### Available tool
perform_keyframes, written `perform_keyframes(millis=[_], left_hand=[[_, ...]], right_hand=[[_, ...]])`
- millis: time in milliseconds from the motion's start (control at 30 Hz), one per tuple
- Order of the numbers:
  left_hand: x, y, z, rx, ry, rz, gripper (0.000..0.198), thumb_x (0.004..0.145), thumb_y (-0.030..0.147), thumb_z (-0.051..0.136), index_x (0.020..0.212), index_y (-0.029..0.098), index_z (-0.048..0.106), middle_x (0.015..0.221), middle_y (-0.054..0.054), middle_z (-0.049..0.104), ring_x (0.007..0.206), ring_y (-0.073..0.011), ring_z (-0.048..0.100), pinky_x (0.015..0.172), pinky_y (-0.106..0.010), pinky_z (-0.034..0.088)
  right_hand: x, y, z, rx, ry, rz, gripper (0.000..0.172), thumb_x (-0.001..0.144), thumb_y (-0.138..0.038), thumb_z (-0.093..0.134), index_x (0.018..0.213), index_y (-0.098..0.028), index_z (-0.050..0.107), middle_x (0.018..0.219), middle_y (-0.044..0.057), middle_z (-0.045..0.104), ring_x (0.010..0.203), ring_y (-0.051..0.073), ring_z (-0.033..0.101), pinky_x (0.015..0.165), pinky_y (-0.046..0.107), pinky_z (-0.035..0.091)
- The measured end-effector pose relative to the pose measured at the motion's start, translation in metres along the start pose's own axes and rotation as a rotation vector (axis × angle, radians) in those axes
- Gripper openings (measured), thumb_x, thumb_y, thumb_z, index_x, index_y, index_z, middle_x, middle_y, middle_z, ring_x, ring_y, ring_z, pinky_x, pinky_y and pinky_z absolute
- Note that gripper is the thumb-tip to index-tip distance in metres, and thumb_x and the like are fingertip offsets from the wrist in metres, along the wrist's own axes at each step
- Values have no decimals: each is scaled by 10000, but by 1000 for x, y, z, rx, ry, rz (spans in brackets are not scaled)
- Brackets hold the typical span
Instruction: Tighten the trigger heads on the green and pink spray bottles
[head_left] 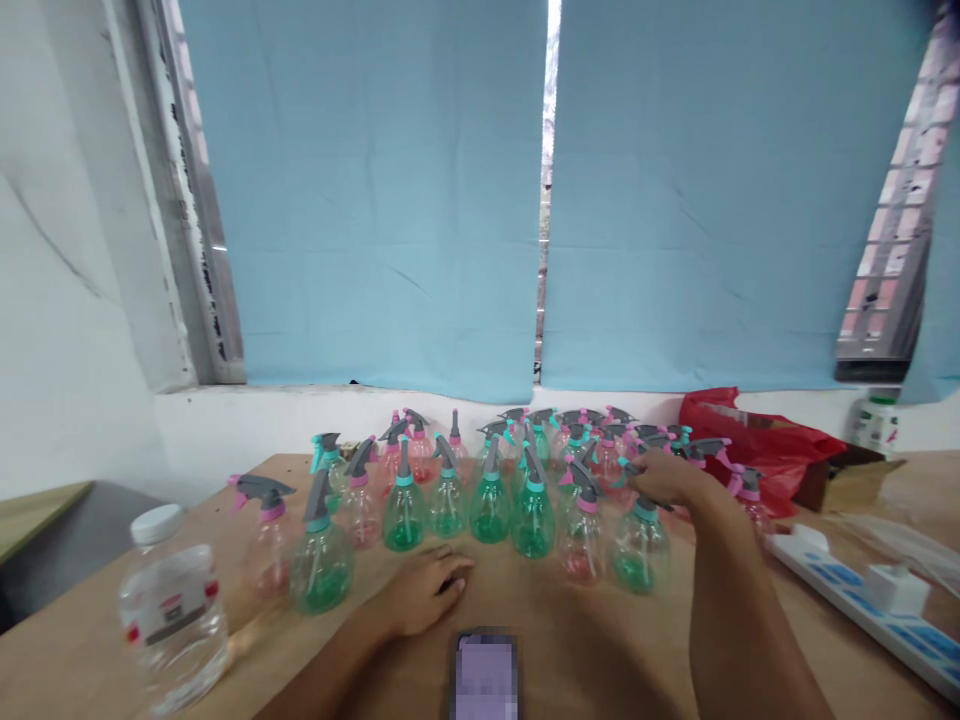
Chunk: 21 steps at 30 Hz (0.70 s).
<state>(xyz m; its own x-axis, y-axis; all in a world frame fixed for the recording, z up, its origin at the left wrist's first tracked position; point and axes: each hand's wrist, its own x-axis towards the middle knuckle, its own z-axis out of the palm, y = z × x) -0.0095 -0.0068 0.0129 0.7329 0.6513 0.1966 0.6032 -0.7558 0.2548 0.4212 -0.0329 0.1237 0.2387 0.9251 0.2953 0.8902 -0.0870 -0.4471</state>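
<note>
My right hand [661,476] is closed around the grey and teal trigger head of a spray bottle [639,556] with a clear green body, which stands upright on the table. Just left of it is a spray bottle with a pink collar [582,545]. My left hand [429,588] rests on the wooden table [570,640], thumb apart from the fingers, holding nothing. A green spray bottle [405,515] stands just beyond its fingers. Behind are several more green and pink spray bottles, partly hidden by one another and by my right hand.
A capped water bottle [174,610] stands at the front left. The phone [486,675] lies at the front middle. A power strip [862,605] with a white plug, a red plastic bag [757,445] and a cardboard box [859,485] occupy the right side.
</note>
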Motion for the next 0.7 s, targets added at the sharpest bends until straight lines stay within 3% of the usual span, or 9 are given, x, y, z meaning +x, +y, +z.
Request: perform_keyframes(millis=[67, 200, 300, 500, 700], left_hand=[[0, 0, 0, -7, 1, 0, 381, 972, 315, 485, 1305, 243, 656, 1219, -93, 692, 1114, -296, 644, 963, -403, 496], [0, -2, 1, -26, 1, 4, 382, 973, 321, 496, 1314, 247, 650, 1240, -90, 690, 1127, -298, 642, 976, -406, 491], [0, -2, 0, -14, -4, 1, 389, 974, 309, 488, 1327, 244, 640, 1275, -91, 678, 1159, -299, 632, 986, -411, 486], [1, 1, -1, 15, -27, -5, 385, 958, 287, 499, 1309, 230, 647, 1239, -100, 686, 1140, -299, 639, 968, -405, 495], [1, 2, -1, 24, -18, 13, 354, 975, 304, 479, 1270, 224, 658, 1209, -108, 684, 1111, -301, 643, 952, -410, 499]], right_hand=[[-11, -7, -14, -36, -165, -22, 266, 669, -143, 598, 427, -201, 503, 419, -21, 477, 458, 139, 456, 502, 256, 298], [-43, -36, -43, -19, -222, -185, 276, 717, -223, 601, 485, -214, 451, 470, -37, 449, 500, 138, 426, 509, 261, 263], [-61, -68, -49, 178, -344, -388, 187, 765, -260, 601, 594, -212, 544, 567, -43, 529, 573, 141, 487, 545, 237, 329], [-54, -122, -12, 237, -543, -607, 224, 830, -258, 584, 616, -194, 573, 614, -29, 638, 546, 115, 509, 529, 218, 340], [-30, -145, 40, 356, -518, -713, 214, 875, -276, 613, 685, -178, 598, 633, -23, 638, 586, 116, 515, 559, 225, 351]])
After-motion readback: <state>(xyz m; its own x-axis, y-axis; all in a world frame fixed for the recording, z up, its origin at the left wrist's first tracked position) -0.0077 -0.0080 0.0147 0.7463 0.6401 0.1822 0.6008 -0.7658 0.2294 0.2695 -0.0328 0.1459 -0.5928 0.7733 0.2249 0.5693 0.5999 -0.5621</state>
